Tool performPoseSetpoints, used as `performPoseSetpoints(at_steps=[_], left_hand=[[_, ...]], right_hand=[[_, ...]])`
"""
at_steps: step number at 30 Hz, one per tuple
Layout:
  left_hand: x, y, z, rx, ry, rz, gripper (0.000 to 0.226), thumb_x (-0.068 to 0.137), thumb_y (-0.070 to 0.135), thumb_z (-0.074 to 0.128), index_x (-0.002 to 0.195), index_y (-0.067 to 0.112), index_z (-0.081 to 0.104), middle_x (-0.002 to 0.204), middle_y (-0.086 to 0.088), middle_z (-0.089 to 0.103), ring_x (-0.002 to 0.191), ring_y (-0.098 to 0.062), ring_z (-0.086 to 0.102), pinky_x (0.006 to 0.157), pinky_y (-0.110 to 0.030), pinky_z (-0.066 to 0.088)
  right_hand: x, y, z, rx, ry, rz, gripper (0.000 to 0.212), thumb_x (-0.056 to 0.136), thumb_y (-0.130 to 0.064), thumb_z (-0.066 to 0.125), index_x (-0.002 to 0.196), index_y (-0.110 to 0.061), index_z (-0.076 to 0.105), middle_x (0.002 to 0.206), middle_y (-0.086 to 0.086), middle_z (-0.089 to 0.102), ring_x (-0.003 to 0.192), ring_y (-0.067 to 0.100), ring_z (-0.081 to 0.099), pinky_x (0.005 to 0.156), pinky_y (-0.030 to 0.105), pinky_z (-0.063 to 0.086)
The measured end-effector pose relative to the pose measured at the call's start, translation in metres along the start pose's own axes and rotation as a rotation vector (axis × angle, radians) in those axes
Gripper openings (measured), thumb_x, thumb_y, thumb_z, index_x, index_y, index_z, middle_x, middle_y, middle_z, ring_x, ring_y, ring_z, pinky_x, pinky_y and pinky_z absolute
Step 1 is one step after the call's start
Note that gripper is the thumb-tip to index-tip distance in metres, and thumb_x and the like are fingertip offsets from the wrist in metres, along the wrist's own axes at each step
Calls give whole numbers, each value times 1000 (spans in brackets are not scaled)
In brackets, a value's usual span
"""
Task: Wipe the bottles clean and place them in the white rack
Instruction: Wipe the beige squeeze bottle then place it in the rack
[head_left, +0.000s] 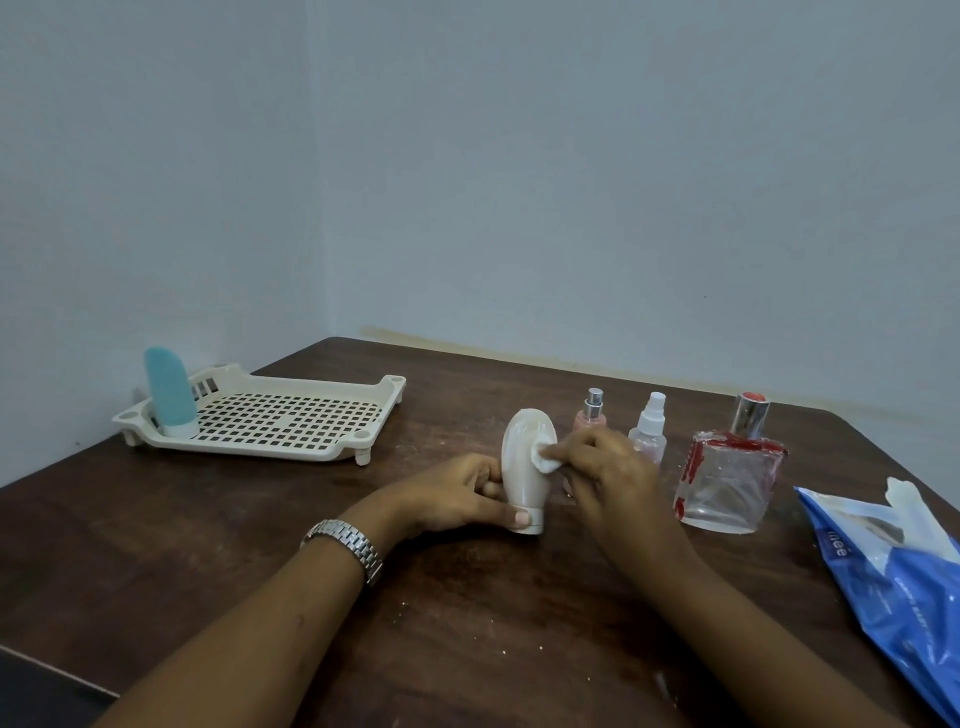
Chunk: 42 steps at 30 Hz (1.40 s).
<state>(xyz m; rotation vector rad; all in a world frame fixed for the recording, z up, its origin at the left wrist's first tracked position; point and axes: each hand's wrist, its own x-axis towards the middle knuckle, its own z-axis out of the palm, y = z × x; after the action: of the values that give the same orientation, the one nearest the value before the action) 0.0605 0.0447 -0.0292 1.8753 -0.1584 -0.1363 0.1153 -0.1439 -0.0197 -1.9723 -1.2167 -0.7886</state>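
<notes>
Far L: white rack, blue bottle standing in its corner. Centre: left hand grips cream bottle low by the cap, upright on table; right hand pinches white pad to its upper side. Best: brace base, wipe top-down, rotate btl. R: pink sprayer, clear sprayer, glass perfume bottle wait.

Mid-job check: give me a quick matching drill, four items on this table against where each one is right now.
Items
1. blue bottle
2. cream bottle
3. square glass bottle
4. blue packet

Places
A. held by the left hand while the right hand wipes it with a white pad
B. lying at the right edge of the table
C. standing in the white rack
D. standing on the table, right of both hands

Pairs: 1-C, 2-A, 3-D, 4-B
</notes>
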Motion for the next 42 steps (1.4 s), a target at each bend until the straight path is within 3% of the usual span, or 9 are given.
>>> performPoseSetpoints(at_steps=[3, 7, 10, 12, 17, 24, 31, 38, 42], left_hand=[[-1, -3, 0, -20, 22, 22, 33, 70, 22, 80, 98, 9, 69, 102, -28, 66, 93, -32, 59, 87, -40, 43], [-1, -3, 0, -18, 30, 19, 16, 78, 8, 76, 93, 10, 70, 85, -9, 71, 79, -18, 64, 75, -25, 48], [-2, -2, 1, 3, 65, 22, 29, 74, 15, 79, 98, 1, 68, 77, -7, 66, 68, -15, 57, 61, -20, 42], [-3, 0, 3, 11, 60, 31, 27, 76, 10, 78, 99, 1, 67, 81, -4, 69, 72, -14, 61, 63, -19, 44], [-4, 0, 4, -1, 74, 52, 31, 77, 2, 76, 106, 7, 66, 102, -9, 73, 97, -20, 68, 84, -27, 51], [-1, -3, 5, 43, 119, 67, 39, 70, 21, 83, 103, 7, 68, 101, -18, 72, 87, -25, 67, 80, -36, 51], [-2, -3, 6, 63, 121, 97, 18, 77, 6, 76, 90, 15, 68, 89, -3, 71, 87, -16, 66, 80, -33, 52], [1, -4, 7, 92, 143, 116, 43, 68, 27, 84, 102, 8, 67, 104, -17, 70, 99, -38, 65, 90, -47, 50], [1, -6, 6, 102, 160, 106, 19, 73, 11, 79, 84, 16, 65, 80, 0, 68, 78, -11, 65, 73, -28, 51]], right_hand=[[-9, -9, 3, -48, -106, -89, 26, 79, -7, 57, 100, -12, 71, 92, -1, 64, 84, 7, 54, 77, 11, 42], [-10, -6, -3, -97, -178, -113, 25, 79, -3, 65, 100, -14, 72, 93, -2, 64, 80, 13, 59, 69, 21, 50], [-2, 0, -3, -80, -104, -77, 32, 75, 7, 67, 101, -12, 71, 94, 0, 64, 84, 9, 55, 79, 9, 41], [0, -2, 0, -68, -51, -87, 31, 75, 5, 62, 102, -9, 70, 95, 2, 63, 86, 5, 50, 83, 4, 35], [-10, -12, 1, -142, -159, -173, 34, 74, -5, 68, 107, -12, 69, 99, 2, 64, 86, 16, 60, 69, 25, 55], [-1, -5, 0, -132, -17, -112, 31, 75, -5, 57, 103, -8, 70, 96, 4, 64, 87, 8, 50, 82, 16, 38], [-12, -17, 5, -195, -200, -255, 39, 66, -3, 79, 102, -15, 69, 98, -2, 62, 82, 17, 59, 59, 27, 55], [0, -12, 0, -236, -67, -250, 33, 79, -20, 48, 100, -9, 71, 96, 4, 64, 81, 17, 61, 66, 27, 55], [-8, -18, 7, -275, -152, -354, 29, 75, -10, 58, 102, -13, 69, 97, 1, 62, 83, 16, 57, 63, 28, 54]])
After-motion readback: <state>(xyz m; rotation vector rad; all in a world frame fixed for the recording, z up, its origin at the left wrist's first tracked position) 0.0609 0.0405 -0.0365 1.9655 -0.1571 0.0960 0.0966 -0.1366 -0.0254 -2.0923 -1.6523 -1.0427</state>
